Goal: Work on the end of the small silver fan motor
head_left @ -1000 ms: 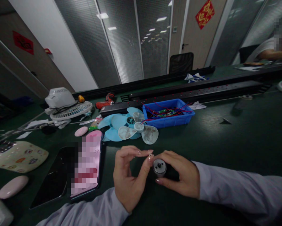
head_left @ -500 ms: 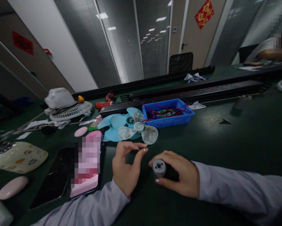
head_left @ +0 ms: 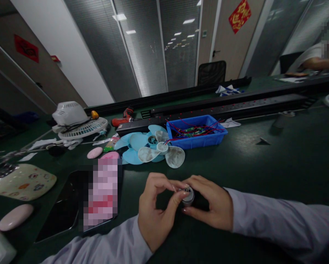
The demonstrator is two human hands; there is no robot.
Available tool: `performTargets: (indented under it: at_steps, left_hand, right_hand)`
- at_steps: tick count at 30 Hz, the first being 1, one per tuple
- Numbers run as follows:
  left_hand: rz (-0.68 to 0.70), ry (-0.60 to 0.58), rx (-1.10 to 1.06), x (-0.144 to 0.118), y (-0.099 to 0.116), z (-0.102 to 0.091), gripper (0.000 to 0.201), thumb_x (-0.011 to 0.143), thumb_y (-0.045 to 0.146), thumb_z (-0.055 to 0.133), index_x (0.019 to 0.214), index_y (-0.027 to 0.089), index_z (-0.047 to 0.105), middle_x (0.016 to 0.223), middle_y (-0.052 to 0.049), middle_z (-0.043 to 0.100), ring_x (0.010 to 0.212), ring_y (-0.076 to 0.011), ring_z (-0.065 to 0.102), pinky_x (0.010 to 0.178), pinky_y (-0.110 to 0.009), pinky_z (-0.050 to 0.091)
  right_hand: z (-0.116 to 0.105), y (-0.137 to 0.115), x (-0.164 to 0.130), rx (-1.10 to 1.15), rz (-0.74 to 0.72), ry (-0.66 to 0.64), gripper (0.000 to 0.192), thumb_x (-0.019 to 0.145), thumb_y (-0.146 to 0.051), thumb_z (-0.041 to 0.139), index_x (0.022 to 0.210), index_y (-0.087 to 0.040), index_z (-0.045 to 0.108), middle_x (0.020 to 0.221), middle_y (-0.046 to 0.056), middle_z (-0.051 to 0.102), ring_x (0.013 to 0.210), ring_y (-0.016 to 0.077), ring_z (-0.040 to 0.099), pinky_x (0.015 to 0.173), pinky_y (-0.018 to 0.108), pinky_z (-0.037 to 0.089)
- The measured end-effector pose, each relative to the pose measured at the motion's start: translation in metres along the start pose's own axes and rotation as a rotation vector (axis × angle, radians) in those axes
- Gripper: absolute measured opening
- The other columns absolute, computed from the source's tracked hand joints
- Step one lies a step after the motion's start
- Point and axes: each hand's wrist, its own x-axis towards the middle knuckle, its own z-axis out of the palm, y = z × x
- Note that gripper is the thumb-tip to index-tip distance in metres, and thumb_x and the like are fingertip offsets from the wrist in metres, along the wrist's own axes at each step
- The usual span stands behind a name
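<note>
The right hand [head_left: 211,207] is curled around a small motor [head_left: 188,195], a short metal cylinder, with thumb below and fingers over the top, holding it just above the table [head_left: 277,165] with its round silver end face turned toward the left. The left hand [head_left: 156,209] is closed to a pinch, thumb and forefinger tips pressed together at the centre of that end face; whatever sits between those tips is too small and too covered to identify.

Assessment of the motor: a rigid metal can, likely dense for its size, smooth and therefore apt to roll or slip if held by the end faces. The sound grip is the one shown, around the curved barrel. The part at the centre of the face looks slender and should be pinched lightly and straight on, not levered sideways.

Outward from the hands: both forearms wear pale sleeves. To the left lies a phone [head_left: 102,196] beside a second dark phone [head_left: 61,211]. Beyond the hands, well apart from them, lies a heap of light blue fan blades [head_left: 150,148], and just beside it a blue bin [head_left: 196,132] holding red wires and small boards. A white fan housing [head_left: 76,123] sits far left. Another person [head_left: 315,58] is seated at the far right.
</note>
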Motion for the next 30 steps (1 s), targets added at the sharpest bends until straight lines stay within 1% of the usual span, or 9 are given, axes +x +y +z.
performTargets:
  at_steps: [6,10,12,15,18,21,24,27,30]
  left_hand:
    - [0.01,-0.058,0.043,0.0006,-0.0008,-0.0015,0.027,0.078,0.004,0.063,0.091,0.022,0.048,0.086,0.0,0.059,0.082,-0.0154,0.063,0.074,-0.031,0.049]
    - [0.03,-0.071,0.123,0.0005,0.0003,-0.0034,0.035,0.074,0.009,0.067,0.102,0.022,0.05,0.092,-0.005,0.06,0.089,-0.0193,0.059,0.077,-0.034,0.048]
    - [0.069,-0.091,0.191,0.0009,0.0007,-0.0042,0.039,0.072,0.012,0.07,0.106,0.022,0.053,0.096,-0.006,0.059,0.094,-0.0217,0.057,0.081,-0.037,0.047]
    - [0.12,-0.105,0.26,0.0016,0.0,-0.0047,0.036,0.071,0.012,0.071,0.104,0.023,0.06,0.099,-0.006,0.058,0.096,-0.0221,0.056,0.084,-0.038,0.045]
    - [0.118,-0.069,0.228,0.002,-0.0013,-0.0038,0.039,0.07,0.01,0.072,0.104,0.024,0.059,0.098,-0.005,0.059,0.096,-0.0211,0.056,0.085,-0.037,0.045]
    - [0.123,-0.023,0.182,0.0018,-0.0019,-0.0025,0.042,0.067,0.009,0.074,0.102,0.024,0.055,0.092,-0.004,0.06,0.093,-0.0203,0.056,0.082,-0.035,0.046]
    - [0.096,0.003,0.14,0.0014,-0.0018,-0.0018,0.044,0.066,0.009,0.076,0.1,0.022,0.052,0.087,-0.002,0.06,0.09,-0.0185,0.056,0.078,-0.031,0.046]
    - [0.059,-0.005,0.134,0.0014,-0.0019,-0.0021,0.042,0.066,0.009,0.076,0.098,0.021,0.051,0.086,-0.001,0.06,0.089,-0.0172,0.056,0.078,-0.03,0.046]
    - [0.031,-0.031,0.146,0.002,-0.0026,-0.0029,0.034,0.069,0.011,0.074,0.096,0.02,0.056,0.089,-0.002,0.059,0.091,-0.0168,0.057,0.08,-0.03,0.046]
  right_hand:
    - [0.0003,0.0002,0.0,-0.005,0.009,-0.008,0.034,0.076,-0.024,0.065,0.107,-0.017,0.055,0.098,0.007,0.064,0.09,0.0218,0.057,0.079,0.037,0.044]
    - [-0.0008,0.0006,0.0008,-0.023,-0.002,-0.028,0.029,0.077,-0.026,0.062,0.104,-0.017,0.055,0.095,0.008,0.063,0.089,0.0223,0.057,0.078,0.037,0.045]
    - [-0.001,0.001,0.0011,-0.034,-0.024,-0.027,0.027,0.078,-0.026,0.061,0.103,-0.016,0.055,0.094,0.008,0.063,0.086,0.0221,0.057,0.079,0.038,0.045]
    - [-0.0008,0.0013,0.0012,-0.022,-0.055,-0.001,0.027,0.078,-0.023,0.059,0.104,-0.017,0.053,0.097,0.009,0.064,0.087,0.0215,0.057,0.083,0.039,0.044]
    - [-0.0007,0.0009,0.0011,-0.01,-0.048,0.003,0.029,0.078,-0.023,0.06,0.106,-0.017,0.053,0.099,0.008,0.064,0.087,0.0212,0.057,0.083,0.039,0.043]
    - [-0.001,-0.0002,0.001,-0.001,-0.028,-0.009,0.029,0.078,-0.024,0.061,0.105,-0.016,0.054,0.097,0.008,0.064,0.086,0.0215,0.056,0.078,0.038,0.044]
    - [-0.0012,-0.0015,0.0011,0.001,-0.008,-0.009,0.03,0.077,-0.023,0.062,0.105,-0.017,0.054,0.097,0.007,0.064,0.086,0.0209,0.056,0.076,0.036,0.043]
    - [-0.0009,-0.0019,0.001,0.001,-0.008,-0.003,0.03,0.077,-0.022,0.063,0.105,-0.017,0.054,0.095,0.005,0.064,0.085,0.0201,0.056,0.075,0.035,0.042]
    - [0.0001,-0.0003,0.0006,-0.004,-0.013,0.002,0.03,0.078,-0.024,0.063,0.106,-0.017,0.054,0.096,0.006,0.064,0.084,0.0204,0.055,0.074,0.036,0.042]
